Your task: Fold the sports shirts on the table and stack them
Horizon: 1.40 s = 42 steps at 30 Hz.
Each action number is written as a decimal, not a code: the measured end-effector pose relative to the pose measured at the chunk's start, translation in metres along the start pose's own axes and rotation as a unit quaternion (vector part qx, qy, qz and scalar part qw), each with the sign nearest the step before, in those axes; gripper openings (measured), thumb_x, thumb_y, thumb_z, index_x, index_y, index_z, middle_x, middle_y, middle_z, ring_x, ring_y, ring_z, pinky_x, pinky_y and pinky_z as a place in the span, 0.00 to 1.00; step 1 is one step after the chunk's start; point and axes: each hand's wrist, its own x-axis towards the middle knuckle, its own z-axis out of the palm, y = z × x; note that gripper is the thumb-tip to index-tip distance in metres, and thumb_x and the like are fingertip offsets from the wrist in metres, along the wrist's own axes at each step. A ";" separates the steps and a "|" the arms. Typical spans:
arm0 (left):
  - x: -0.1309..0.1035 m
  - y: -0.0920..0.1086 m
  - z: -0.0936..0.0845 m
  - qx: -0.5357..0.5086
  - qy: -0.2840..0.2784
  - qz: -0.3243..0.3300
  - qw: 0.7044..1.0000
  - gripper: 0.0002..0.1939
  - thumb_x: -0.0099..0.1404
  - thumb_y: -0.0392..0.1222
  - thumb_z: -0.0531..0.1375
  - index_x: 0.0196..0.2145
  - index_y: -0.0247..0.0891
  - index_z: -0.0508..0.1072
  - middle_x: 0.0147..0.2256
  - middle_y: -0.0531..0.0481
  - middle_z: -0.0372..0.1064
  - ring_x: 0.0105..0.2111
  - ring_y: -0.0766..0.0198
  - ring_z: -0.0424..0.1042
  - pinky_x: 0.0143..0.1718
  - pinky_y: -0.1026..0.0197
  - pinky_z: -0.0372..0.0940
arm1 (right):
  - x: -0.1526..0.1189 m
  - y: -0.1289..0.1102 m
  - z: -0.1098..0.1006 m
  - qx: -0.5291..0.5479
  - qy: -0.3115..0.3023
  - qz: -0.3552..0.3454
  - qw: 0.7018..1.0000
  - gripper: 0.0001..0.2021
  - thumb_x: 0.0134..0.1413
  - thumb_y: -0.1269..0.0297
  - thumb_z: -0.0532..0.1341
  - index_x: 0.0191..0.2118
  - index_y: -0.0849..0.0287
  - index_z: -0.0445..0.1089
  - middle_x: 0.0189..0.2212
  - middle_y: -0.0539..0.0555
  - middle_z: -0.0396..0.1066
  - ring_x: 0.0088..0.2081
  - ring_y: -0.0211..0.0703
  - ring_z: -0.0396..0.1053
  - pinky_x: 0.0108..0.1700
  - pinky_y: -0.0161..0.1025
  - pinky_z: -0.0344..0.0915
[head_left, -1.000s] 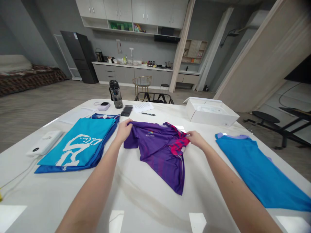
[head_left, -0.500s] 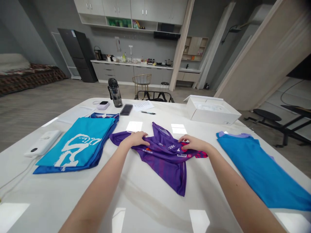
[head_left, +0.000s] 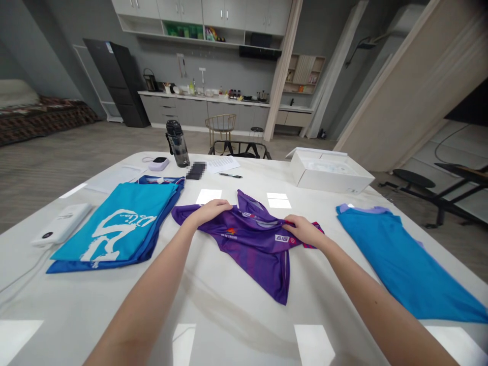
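Note:
A purple jersey (head_left: pixel 254 256) with printed logos lies crumpled on the white table (head_left: pixel 229 330), its lower corner pointing toward me. At its upper left edge, my left hand (head_left: pixel 212 211) pinches the fabric with the fingers closed. My right hand (head_left: pixel 303 229) is closed on the right side of the jersey, near a red patterned sleeve. To the left sits a stack of folded shirts, topped by a turquoise shirt (head_left: pixel 122 221) with white lettering. A blue shirt (head_left: pixel 404 264) lies flat on the right, with a lilac one partly beneath it.
A white power bank (head_left: pixel 61 225) with a cable is at the left. Farther back stand a water bottle (head_left: pixel 177 145), a lilac device (head_left: pixel 158 163), a blurred dark object (head_left: pixel 196 171), papers (head_left: pixel 223 163), a pen (head_left: pixel 231 175) and an open white box (head_left: pixel 331 173).
Both hands have shifted the upper fabric of the jersey; the folds over its middle have opened out and the logos show more fully. The whole view has shifted slightly.

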 end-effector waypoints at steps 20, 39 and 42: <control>0.102 0.043 -0.061 0.221 0.366 -0.041 0.903 0.14 0.71 0.44 0.50 0.45 0.40 0.73 0.42 0.43 0.74 0.46 0.51 0.71 0.50 0.52 0.60 | 0.145 0.009 -0.079 0.097 0.179 0.052 0.978 0.18 0.65 0.51 0.54 0.40 0.58 0.74 0.37 0.57 0.77 0.43 0.51 0.73 0.49 0.44 0.68; -0.014 0.032 0.102 0.336 -0.024 0.238 0.911 0.12 0.71 0.49 0.57 0.47 0.44 0.72 0.46 0.47 0.72 0.49 0.56 0.70 0.52 0.53 0.60 | 0.028 -0.013 0.043 -0.009 0.117 0.004 0.993 0.07 0.61 0.60 0.60 0.38 0.56 0.73 0.34 0.53 0.72 0.35 0.44 0.69 0.41 0.40 0.65; -0.039 0.033 0.137 0.369 -0.046 0.234 0.898 0.22 0.67 0.58 0.60 0.52 0.42 0.72 0.48 0.45 0.72 0.50 0.52 0.70 0.51 0.51 0.60 | -0.010 -0.019 0.053 -0.007 0.087 -0.007 0.996 0.09 0.58 0.58 0.63 0.41 0.57 0.74 0.36 0.53 0.73 0.36 0.43 0.70 0.41 0.40 0.65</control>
